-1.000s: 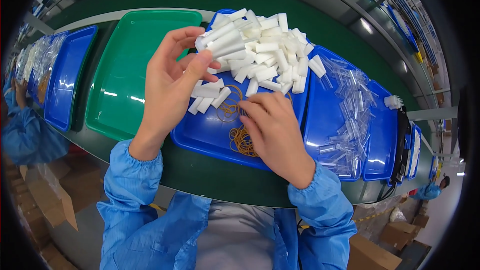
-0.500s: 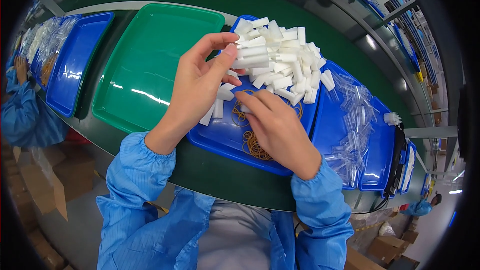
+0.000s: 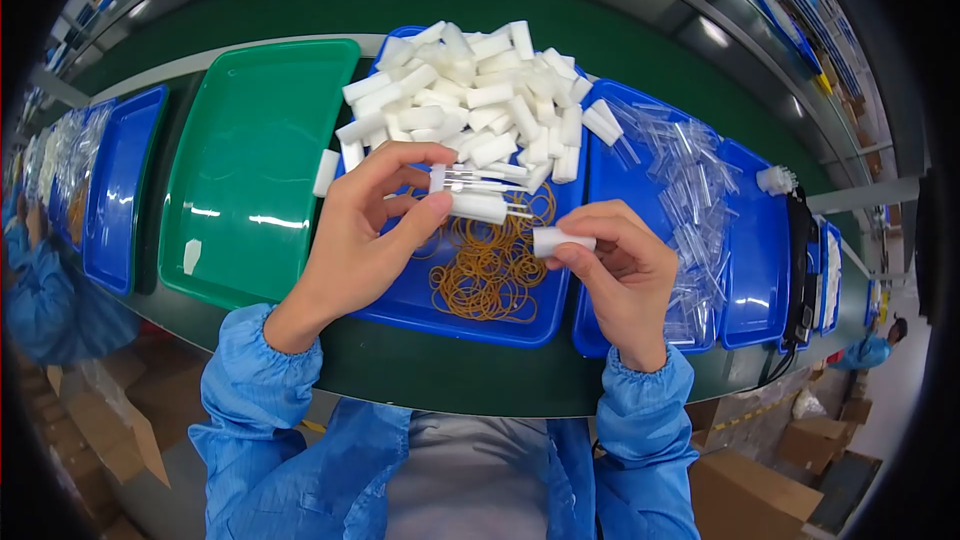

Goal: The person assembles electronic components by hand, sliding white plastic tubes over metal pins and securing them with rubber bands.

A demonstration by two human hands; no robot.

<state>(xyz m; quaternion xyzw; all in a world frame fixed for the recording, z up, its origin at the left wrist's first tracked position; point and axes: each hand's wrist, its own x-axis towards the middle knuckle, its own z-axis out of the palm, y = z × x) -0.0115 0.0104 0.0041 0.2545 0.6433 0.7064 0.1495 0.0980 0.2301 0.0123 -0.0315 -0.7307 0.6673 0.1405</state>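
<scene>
My left hand (image 3: 355, 225) is closed on a pronged piece, a white base (image 3: 438, 177) with several thin rods pointing right. A white foam sleeve (image 3: 480, 207) sits around part of it, and rod tips stick out past its end. To its right, my right hand (image 3: 632, 275) pinches a loose white foam piece (image 3: 562, 241) between thumb and fingers, apart from the rods. Beneath both hands, a blue tray (image 3: 400, 312) holds a tangle of brown rubber bands (image 3: 490, 275) and a large heap of white foam pieces (image 3: 480, 90).
A green tray (image 3: 255, 170) stands at left, with a foam piece (image 3: 326, 172) at its right edge. Right of the middle tray, another blue tray (image 3: 625, 195) carries clear plastic tubes (image 3: 695, 220). Beyond it are a smaller blue tray (image 3: 750, 285) and a white bristly cluster (image 3: 776, 180).
My hands have come apart and lower, the right one moving off the rubber bands with a foam piece in its fingers. The left hand's pronged piece now shows its rods. The view has shifted.
</scene>
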